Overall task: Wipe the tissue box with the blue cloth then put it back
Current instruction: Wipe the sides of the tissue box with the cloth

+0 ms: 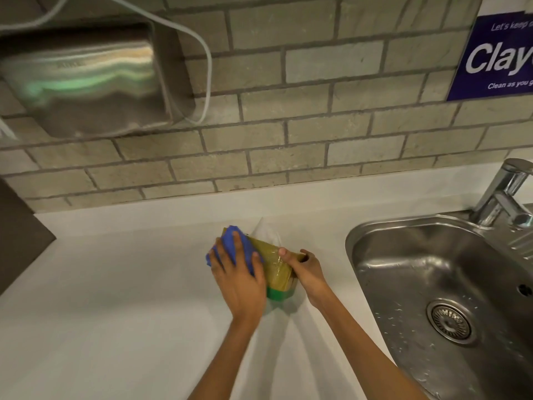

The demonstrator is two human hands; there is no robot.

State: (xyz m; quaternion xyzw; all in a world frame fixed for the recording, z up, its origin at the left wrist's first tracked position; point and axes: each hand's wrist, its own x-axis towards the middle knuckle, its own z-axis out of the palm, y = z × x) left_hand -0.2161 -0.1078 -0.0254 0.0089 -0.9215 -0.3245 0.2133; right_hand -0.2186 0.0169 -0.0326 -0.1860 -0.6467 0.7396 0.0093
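A tissue box (275,267), olive-gold on top with a green end, lies on the white counter (115,284) near the wall. A white tissue (266,230) sticks up from its far side. My left hand (238,277) presses a crumpled blue cloth (235,245) flat against the box's left part, fingers spread over the cloth. My right hand (305,268) grips the box's right edge, thumb on top. Part of the box is hidden under the cloth and my left hand.
A steel sink (450,301) with a drain sits to the right, a chrome tap (503,194) behind it. A metal dispenser (86,79) with a white cable hangs on the brick wall at upper left. A purple sign (496,56) is at upper right.
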